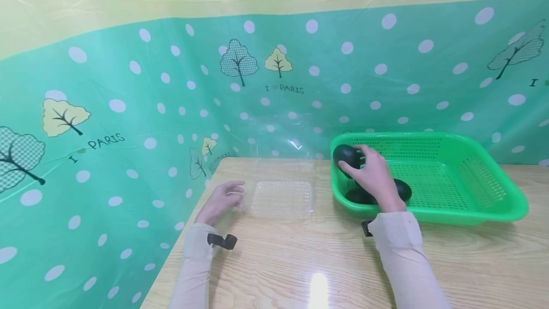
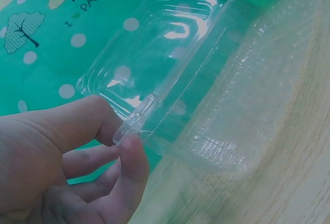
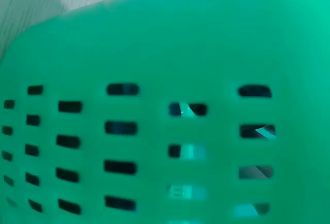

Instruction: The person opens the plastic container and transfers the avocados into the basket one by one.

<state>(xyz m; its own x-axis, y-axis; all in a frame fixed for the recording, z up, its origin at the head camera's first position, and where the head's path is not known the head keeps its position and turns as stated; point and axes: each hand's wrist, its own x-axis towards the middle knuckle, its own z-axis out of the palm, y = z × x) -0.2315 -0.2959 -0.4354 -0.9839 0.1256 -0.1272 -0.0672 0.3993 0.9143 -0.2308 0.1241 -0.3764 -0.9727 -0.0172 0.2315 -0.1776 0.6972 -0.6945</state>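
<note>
A clear plastic clamshell box [image 1: 281, 198] stands with its lid raised on the wooden table. My left hand [image 1: 224, 199] is at the box's left side; in the left wrist view, thumb and index finger pinch its clear rim [image 2: 135, 118]. Over the left end of a green plastic basket [image 1: 472, 217], my right hand [image 1: 377, 175] grips a smooth black egg-shaped object [image 1: 345, 157]. Below that hand, more black egg-shaped objects [image 1: 403, 190] lie in the basket, partly hidden by the hand and wrist. Only the basket's slotted wall [image 3: 154, 53] fills the right wrist view.
A green dotted curtain [image 1: 171, 61] with tree prints hangs behind and to the left of the table [image 1: 274, 261]. The basket stands to the right of the box, close to the curtain. Black straps [image 1: 221, 241] sit around the wrists.
</note>
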